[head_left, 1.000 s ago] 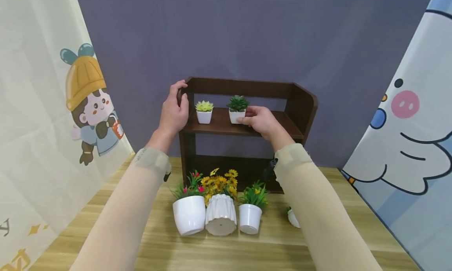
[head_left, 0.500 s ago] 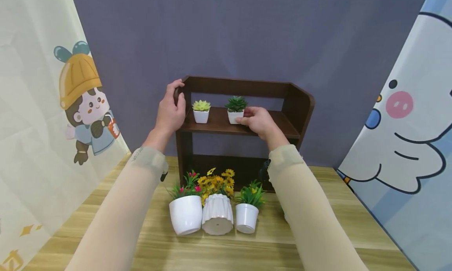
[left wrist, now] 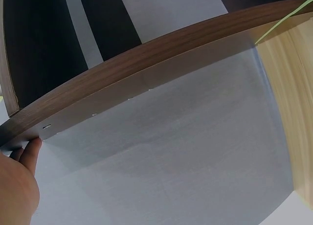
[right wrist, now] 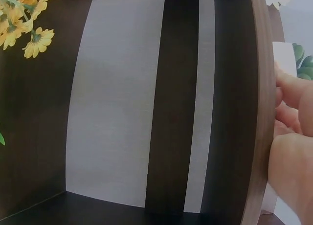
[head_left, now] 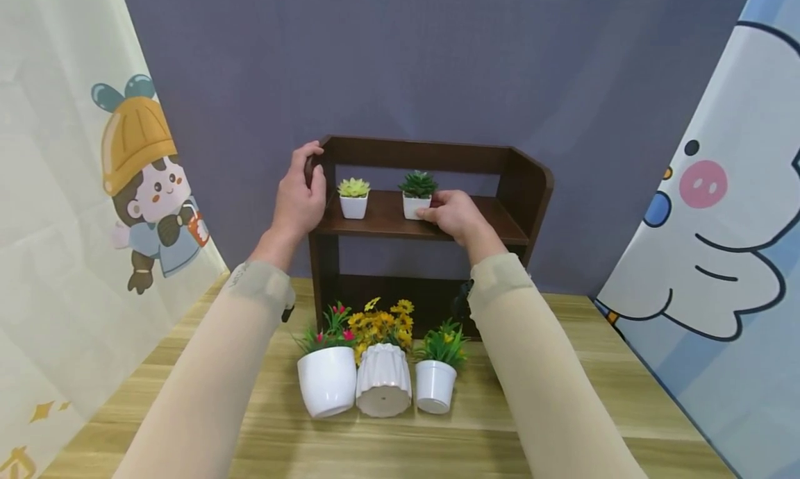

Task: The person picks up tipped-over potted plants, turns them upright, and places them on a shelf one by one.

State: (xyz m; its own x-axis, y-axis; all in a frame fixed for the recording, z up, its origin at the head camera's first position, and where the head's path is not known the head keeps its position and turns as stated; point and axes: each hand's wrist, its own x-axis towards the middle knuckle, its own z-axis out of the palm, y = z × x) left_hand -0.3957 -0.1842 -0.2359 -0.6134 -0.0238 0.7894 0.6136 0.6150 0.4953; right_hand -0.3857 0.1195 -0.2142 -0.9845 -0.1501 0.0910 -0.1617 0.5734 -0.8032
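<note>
A dark brown wooden shelf [head_left: 487, 225] stands at the back of the table. My left hand [head_left: 298, 196] grips its left side panel near the top, fingers curled round the edge; the left wrist view shows that panel [left wrist: 146, 73] and my thumb. On the upper board sit a yellow-green succulent [head_left: 353, 196] and a dark green succulent [head_left: 417, 194], each in a small white square pot. My right hand [head_left: 451, 214] holds the dark green one's pot from the right. The right wrist view shows my fingers [right wrist: 291, 100] above the shelf board [right wrist: 261, 107].
In front of the shelf, on the wooden table [head_left: 625, 396], lie a round white pot with pink flowers [head_left: 328, 389], a ribbed white pot with yellow flowers [head_left: 383, 385] and a small white pot with green leaves [head_left: 435, 382]. Cartoon-printed curtains hang left [head_left: 75, 208] and right [head_left: 725, 229].
The view has shifted slightly. Both hands keep their hold. A small pot seen beside my right forearm a second ago is now hidden.
</note>
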